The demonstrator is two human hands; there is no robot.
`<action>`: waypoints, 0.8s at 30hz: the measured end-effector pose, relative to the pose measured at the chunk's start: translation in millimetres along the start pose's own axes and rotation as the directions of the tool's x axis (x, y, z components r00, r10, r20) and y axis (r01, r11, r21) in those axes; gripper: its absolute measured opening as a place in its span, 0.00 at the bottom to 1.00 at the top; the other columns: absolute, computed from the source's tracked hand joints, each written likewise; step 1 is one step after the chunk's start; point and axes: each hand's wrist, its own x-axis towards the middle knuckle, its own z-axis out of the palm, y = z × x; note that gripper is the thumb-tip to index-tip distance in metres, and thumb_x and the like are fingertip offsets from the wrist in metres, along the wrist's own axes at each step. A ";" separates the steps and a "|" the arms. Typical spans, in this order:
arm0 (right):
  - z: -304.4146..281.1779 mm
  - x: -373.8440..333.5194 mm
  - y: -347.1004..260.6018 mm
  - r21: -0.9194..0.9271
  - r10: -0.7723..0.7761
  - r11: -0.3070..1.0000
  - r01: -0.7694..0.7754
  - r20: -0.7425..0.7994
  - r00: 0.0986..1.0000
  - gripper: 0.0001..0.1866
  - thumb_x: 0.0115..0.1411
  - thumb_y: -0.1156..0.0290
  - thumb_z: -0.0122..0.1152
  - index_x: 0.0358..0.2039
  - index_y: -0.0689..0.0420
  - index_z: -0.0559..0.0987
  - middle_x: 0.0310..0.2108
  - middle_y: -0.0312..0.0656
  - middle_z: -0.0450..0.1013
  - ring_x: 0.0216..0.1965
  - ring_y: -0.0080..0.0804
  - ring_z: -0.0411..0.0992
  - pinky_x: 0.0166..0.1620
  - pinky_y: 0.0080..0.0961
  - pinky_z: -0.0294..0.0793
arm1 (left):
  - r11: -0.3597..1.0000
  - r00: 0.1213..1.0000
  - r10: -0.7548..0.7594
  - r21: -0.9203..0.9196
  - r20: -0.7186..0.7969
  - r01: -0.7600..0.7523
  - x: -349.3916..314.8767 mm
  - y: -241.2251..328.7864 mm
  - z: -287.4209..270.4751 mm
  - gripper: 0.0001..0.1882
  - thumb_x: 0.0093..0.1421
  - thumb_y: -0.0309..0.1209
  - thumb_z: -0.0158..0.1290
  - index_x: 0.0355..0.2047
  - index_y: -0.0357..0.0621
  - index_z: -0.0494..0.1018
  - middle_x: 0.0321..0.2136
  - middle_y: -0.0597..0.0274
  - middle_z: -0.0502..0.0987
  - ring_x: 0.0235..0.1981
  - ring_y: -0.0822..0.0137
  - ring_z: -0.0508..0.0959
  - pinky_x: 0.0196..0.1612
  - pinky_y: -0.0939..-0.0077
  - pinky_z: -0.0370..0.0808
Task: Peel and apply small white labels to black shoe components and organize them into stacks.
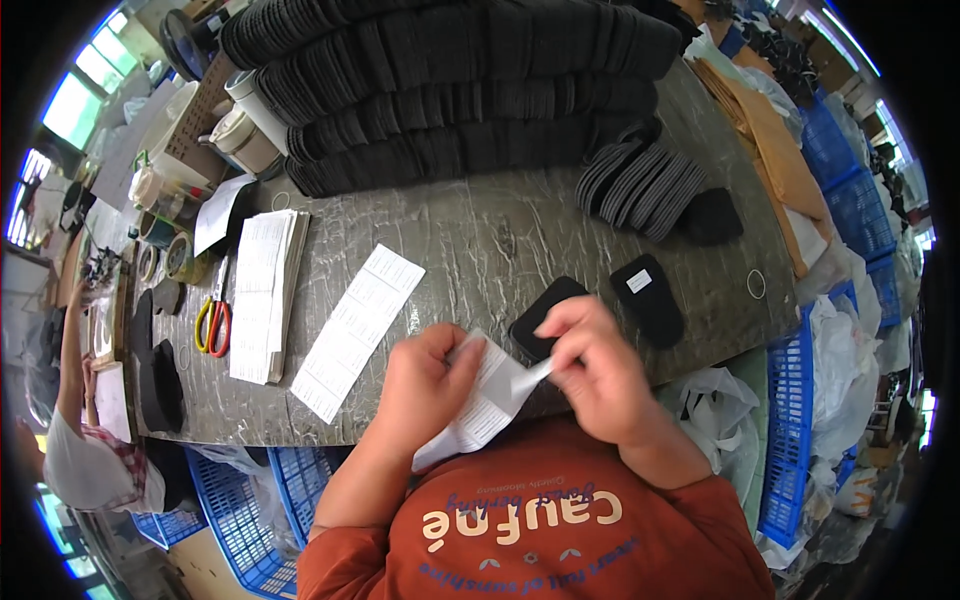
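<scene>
My left hand (428, 378) grips the top edge of a white label sheet (488, 405) between thumb and fingers, and the sheet hangs down near the table's front edge. A small white label (533, 376), blurred, is pinched in my right hand (597, 372) at the sheet's right side. Whether it is fully apart from the sheet I cannot tell. Just behind my right hand lies a plain black insole-shaped pad (541, 318), partly covered by the fingers. To its right is another black pad (655, 318) bearing a white label. A second label sheet (358, 332) lies flat left of my hands.
Tall rows of black pads (460, 110) stand at the back. A leaning row of grey-edged pads (640, 188) is at back right. Scissors (214, 322) lie beside a paper stack (262, 300). Blue baskets (790, 430) flank the table; another person (85, 450) is at far left.
</scene>
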 end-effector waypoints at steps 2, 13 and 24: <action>-15.7 -0.8 9.5 0.153 0.216 0.968 -0.196 -0.124 0.969 0.04 0.59 0.82 0.54 0.33 0.59 0.70 0.32 0.40 0.68 0.32 0.27 0.67 0.38 0.23 0.68 | 0.901 0.959 0.225 0.338 0.173 -0.273 -6.1 3.2 -1.2 0.08 0.58 0.27 0.57 0.26 0.36 0.74 0.16 0.61 0.72 0.16 0.68 0.70 0.21 0.74 0.66; -17.7 -0.1 46.0 -0.108 0.582 0.808 -0.579 -0.009 0.813 0.04 0.57 0.78 0.59 0.32 0.64 0.76 0.25 0.44 0.75 0.27 0.29 0.73 0.32 0.24 0.71 | 0.665 0.728 0.500 0.329 0.470 -0.670 -7.1 0.3 28.1 0.09 0.53 0.26 0.59 0.26 0.33 0.70 0.47 0.45 0.75 0.55 0.47 0.71 0.56 0.60 0.71; -16.6 0.0 50.0 -0.032 0.601 0.799 -0.600 0.032 0.799 0.04 0.57 0.76 0.59 0.31 0.63 0.77 0.25 0.43 0.76 0.26 0.28 0.73 0.31 0.23 0.70 | 0.696 0.740 0.494 0.302 0.457 -0.651 -5.7 -0.1 27.9 0.09 0.54 0.25 0.58 0.26 0.33 0.70 0.46 0.44 0.75 0.53 0.47 0.73 0.54 0.60 0.72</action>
